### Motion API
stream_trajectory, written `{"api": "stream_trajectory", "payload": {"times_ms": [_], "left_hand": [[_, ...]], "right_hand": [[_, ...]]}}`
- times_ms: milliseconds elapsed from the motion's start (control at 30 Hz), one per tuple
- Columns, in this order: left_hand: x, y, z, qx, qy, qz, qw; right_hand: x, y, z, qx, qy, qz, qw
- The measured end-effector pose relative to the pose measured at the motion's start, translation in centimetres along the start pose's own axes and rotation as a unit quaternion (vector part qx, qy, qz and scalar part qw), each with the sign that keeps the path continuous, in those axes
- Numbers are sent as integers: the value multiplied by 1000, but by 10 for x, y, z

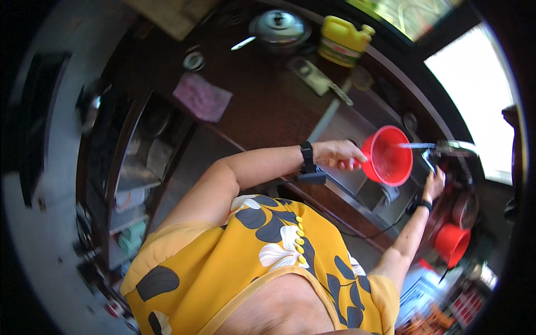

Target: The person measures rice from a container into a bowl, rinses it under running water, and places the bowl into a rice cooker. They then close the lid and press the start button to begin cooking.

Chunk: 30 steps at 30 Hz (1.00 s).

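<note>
My left hand (pixel 340 155) grips the handle of a red plastic dipper (pixel 387 161), held over the metal sink (pixel 347 130) with its mouth facing up. Water runs from a metal tap (pixel 456 147) into the dipper, which has some water inside. At the right, my right hand (pixel 435 182) has its fingers on the tap's metal lever (pixel 428 161); blur hides the exact grip. A cleaver (pixel 312 75) lies on the dark countertop (pixel 268 109) beyond the sink. Near the counter's front edge lies a pink cloth (pixel 202 97).
A lidded metal pan (pixel 279 29) and a yellow oil jug (pixel 343 42) stand at the back of the counter. A small round metal thing (pixel 194 61) lies behind the cloth. Another red plastic container (pixel 452 245) is at the right. Open shelves (pixel 138 180) are at the left.
</note>
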<state>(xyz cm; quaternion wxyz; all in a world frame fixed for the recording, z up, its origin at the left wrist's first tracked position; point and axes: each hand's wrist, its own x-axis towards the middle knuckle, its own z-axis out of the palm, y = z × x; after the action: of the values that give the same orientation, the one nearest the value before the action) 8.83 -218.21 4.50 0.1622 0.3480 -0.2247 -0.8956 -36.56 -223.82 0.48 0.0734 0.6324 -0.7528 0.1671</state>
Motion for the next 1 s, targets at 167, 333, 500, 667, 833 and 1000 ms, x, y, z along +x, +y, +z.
{"api": "stream_trajectory", "payload": {"times_ms": [167, 333, 500, 667, 833, 1000], "left_hand": [[-93, -20, -19, 45, -6, 69, 997], [-237, -60, -42, 39, 59, 121, 990], [-380, -137, -55, -8, 167, 231, 959], [-484, -232, -61, -78, 320, 325, 887], [-547, -303, -68, -211, 451, 360, 789], [-579, -367, -50, -293, 550, 387, 679]], "right_hand": [[-11, -26, 16, -43, 84, 85, 992], [-72, -145, 27, 88, 180, -18, 980], [-156, -335, 43, 362, 5, -150, 920], [-196, -535, 56, 397, -218, -256, 854], [-172, -735, 105, 332, -156, -426, 827], [-122, -867, 196, 184, -295, -391, 852]]}}
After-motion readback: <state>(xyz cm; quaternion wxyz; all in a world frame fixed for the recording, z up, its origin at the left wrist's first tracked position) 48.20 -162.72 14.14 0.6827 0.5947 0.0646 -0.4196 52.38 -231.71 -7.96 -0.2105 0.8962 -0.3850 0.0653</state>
